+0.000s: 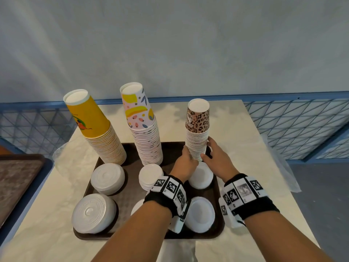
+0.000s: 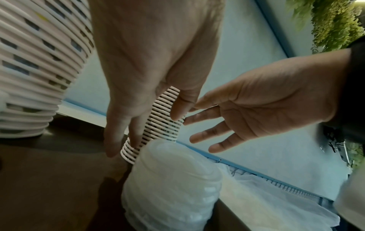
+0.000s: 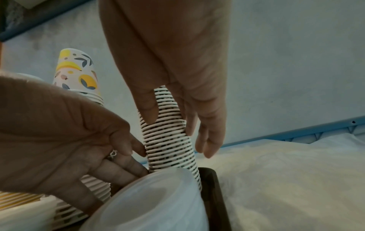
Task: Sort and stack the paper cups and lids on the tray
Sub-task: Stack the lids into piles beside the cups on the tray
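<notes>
**At the tray's far right corner: both hands on the leopard stack**

On the dark tray [image 1: 130,195], three upside-down cup stacks are set along the far edge: yellow cups [image 1: 98,133] at the left, fruit-print cups [image 1: 145,133] in the middle, the leopard-print cup stack [image 1: 197,133] at the right, close against the tray's right rim. Gaps are left between the stacks. White lid piles [image 1: 107,178] are laid across the tray's near half, one pile just in front of the leopard stack. Bare tabletop [image 1: 245,148] is seen right of the tray, up to the table's edge.

The left hand [image 1: 186,163] is curled round the lower part of the leopard stack, thumb and fingers pinching its ribbed rims. The right hand [image 1: 217,157] is held with fingers spread and fairly straight, fingertips touching the stack's right side, nothing being gripped.
</notes>
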Available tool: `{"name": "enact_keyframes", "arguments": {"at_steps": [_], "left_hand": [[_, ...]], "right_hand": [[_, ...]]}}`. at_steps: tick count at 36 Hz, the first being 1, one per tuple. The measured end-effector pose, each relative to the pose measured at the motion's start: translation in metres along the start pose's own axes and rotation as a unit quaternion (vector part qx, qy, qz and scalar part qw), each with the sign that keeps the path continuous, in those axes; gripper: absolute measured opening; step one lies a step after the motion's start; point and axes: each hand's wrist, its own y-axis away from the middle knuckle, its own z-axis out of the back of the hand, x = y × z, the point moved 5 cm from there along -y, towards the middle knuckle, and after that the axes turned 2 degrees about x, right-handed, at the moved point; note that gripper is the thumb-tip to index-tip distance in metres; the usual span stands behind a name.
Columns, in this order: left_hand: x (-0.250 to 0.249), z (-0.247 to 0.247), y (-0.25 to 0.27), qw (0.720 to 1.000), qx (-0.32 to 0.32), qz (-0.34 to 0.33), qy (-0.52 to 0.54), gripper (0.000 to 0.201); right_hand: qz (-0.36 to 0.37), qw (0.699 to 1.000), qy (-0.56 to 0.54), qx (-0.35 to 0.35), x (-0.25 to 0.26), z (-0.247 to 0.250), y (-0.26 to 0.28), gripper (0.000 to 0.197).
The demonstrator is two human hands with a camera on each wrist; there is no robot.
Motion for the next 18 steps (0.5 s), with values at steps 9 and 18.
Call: {"name": "enact_keyframes", "arguments": {"at_steps": [9,18], "left_hand": [[0.015,0.003,0.028,0.999,-0.014,0.038,-0.036,0.07],[-0.022,-0.059,0.075,0.889,0.019,-0.238,-0.391,0.024]], "right_hand": [[-0.033,0.999,-0.014,-0.03,-0.025,0.001,0.03,0.062],[-0.1,0.984,0.117,-0.091,-0.103,0.013,0.043,0.05]]}}
